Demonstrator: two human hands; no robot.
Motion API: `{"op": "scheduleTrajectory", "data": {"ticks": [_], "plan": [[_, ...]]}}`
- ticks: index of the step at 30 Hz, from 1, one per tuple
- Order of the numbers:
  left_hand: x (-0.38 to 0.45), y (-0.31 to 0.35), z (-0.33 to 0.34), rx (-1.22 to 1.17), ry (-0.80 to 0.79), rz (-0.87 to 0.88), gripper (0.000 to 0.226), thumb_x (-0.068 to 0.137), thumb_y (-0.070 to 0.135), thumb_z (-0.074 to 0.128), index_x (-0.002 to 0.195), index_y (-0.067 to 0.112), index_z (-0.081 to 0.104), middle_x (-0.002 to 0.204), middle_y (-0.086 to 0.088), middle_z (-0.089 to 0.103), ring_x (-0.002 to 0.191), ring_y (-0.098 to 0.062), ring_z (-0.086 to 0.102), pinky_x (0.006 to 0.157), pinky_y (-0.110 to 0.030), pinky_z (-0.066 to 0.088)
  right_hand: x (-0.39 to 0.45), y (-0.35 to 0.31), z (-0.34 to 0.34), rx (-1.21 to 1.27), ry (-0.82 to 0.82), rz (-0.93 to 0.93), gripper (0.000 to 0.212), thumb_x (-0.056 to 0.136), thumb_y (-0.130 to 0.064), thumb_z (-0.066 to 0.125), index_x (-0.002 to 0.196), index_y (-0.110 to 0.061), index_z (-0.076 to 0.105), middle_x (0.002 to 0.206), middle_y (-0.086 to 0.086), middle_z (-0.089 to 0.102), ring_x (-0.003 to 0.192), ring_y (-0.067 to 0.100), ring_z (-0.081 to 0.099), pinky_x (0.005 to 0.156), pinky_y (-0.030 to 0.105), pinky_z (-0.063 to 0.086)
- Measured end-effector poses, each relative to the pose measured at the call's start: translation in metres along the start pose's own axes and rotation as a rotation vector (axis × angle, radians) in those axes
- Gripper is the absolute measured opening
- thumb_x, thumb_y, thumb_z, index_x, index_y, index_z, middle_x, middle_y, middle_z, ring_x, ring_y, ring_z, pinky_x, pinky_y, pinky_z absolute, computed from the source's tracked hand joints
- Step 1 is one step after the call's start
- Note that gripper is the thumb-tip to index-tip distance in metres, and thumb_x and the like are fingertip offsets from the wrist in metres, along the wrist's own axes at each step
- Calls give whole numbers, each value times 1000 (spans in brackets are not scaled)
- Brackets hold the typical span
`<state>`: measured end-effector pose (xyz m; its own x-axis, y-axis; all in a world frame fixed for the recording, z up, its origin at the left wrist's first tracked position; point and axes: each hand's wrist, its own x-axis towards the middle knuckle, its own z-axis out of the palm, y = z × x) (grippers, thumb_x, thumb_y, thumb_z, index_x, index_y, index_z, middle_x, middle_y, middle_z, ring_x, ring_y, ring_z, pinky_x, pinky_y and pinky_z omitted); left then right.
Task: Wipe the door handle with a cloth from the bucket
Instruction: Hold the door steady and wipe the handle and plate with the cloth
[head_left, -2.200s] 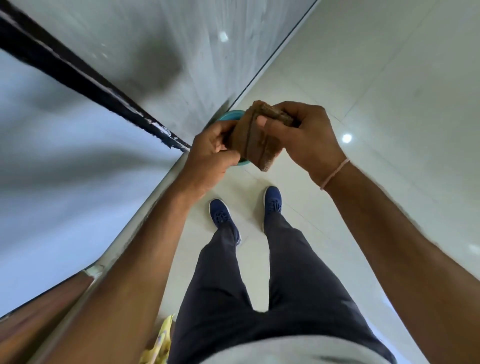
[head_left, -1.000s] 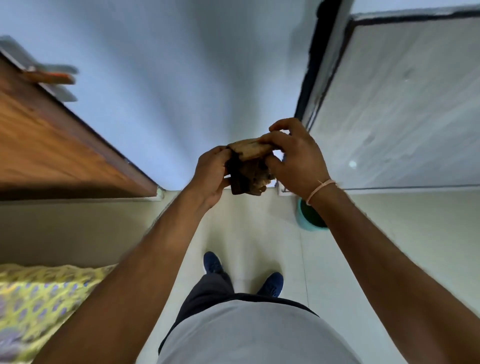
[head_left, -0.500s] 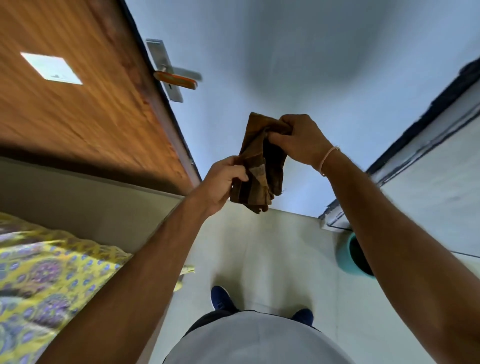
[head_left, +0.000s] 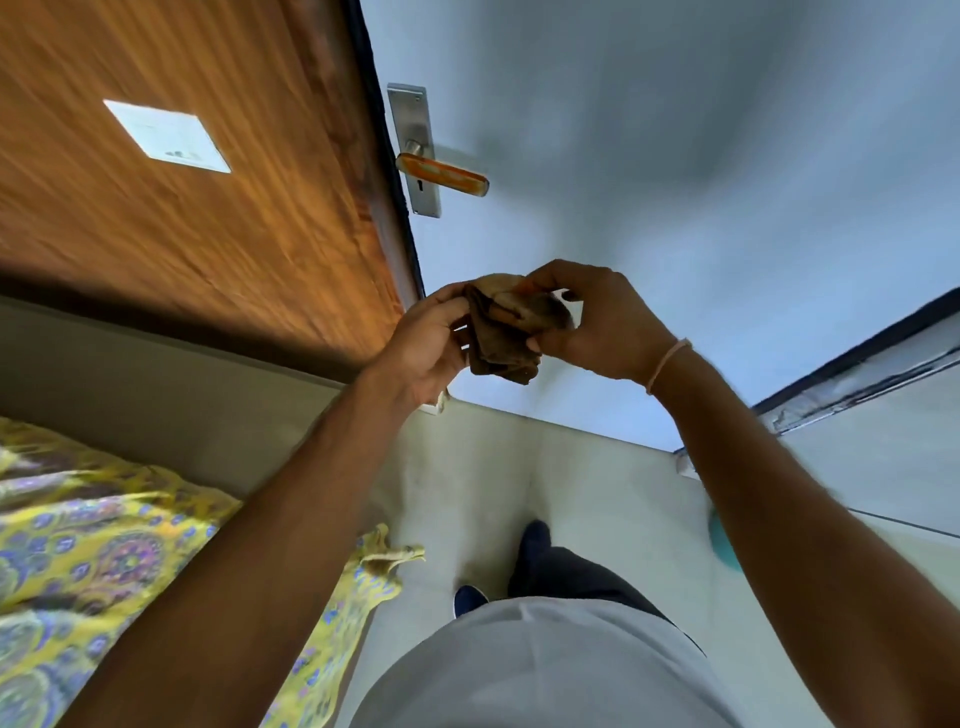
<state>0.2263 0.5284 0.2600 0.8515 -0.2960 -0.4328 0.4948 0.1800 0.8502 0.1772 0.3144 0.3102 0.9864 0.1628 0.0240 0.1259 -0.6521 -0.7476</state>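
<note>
cloth (head_left: 506, 332): brown, limp, now bunched into a thick folded wad; half a second ago it hung longer.
left hand (head_left: 423, 345): fingers closed on the wad's left side.
right hand (head_left: 605, 325): fingertips pinching the top fold.
handle (head_left: 441, 175): orange lever on a flat steel plate at the door's edge, above the hands, well apart, closer than before.
meaning: pad ready, wipe not begun.
door (head_left: 208, 208): wood-grain, glossy.
bucket (head_left: 722, 540): teal, mostly hidden behind the right forearm.

My one head view looks steeply down, close over both hands, door (head_left: 197, 171) far left, floor (head_left: 483, 467) near.
</note>
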Motion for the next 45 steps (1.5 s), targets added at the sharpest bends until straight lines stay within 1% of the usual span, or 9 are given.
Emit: {"op": "scheduleTrajectory", "data": {"ticks": [5,8,13,24,29,33,37,42,45], "plan": [[28,17,-14,-51,26,20,37,111,15,52,143,5,65,129,-17,72,102,-22,76,74,-32,64,40,-8,16,38,-11,-43,60,76,-33,71,133,-18,68,127,1,72,115,21,65,99,23,50],[43,29,-20,-78,134,0,29,110,17,51,129,7,71,109,-11,75,90,-21,73,66,-29,63,61,-4,37,43,6,-181,69,76,-35,73,140,-10,63,131,1,69,114,13,63,102,19,51],[62,43,-29,-104,217,-62,25,107,16,49,103,8,73,93,-8,71,87,-22,68,61,-28,62,93,10,78,78,-26,-142,78,80,-50,69,150,-18,55,148,3,61,132,25,59,112,46,52],[98,66,-48,-29,400,-51,17,109,14,59,117,7,72,112,-14,78,113,-31,75,82,-38,65,141,23,102,248,3,-65,77,80,-42,72,149,-18,52,143,2,63,128,21,61,109,23,49],[114,77,-64,-72,350,-110,24,109,13,58,124,2,74,119,-17,78,113,-31,76,97,-43,65,157,29,126,35,25,-54,85,84,-26,82,159,-18,42,161,7,50,152,30,42,125,48,38],[131,85,-78,-29,248,-143,21,109,18,60,108,7,78,113,-16,80,110,-31,78,103,-46,64,171,21,138,67,200,47,64,90,-22,70,152,-16,53,142,9,67,127,30,63,107,49,55],[153,95,-95,137,136,-135,31,115,31,50,114,13,74,113,-12,80,106,-25,79,96,-40,65,188,9,148,335,298,271,43,90,-15,64,133,-15,65,103,2,77,89,18,74,83,39,64],[175,93,-137,472,31,77,14,104,21,71,116,14,70,102,0,75,93,-7,72,77,-16,58,205,-16,172,940,606,681,14,93,-10,65,104,-13,74,94,5,77,91,20,72,75,32,59],[184,91,-158,550,-80,55,31,96,17,82,123,17,66,111,0,71,99,-6,70,78,-15,58,207,-28,188,1217,645,718,32,87,-21,71,119,-13,73,114,16,78,108,37,74,83,44,64]]}}
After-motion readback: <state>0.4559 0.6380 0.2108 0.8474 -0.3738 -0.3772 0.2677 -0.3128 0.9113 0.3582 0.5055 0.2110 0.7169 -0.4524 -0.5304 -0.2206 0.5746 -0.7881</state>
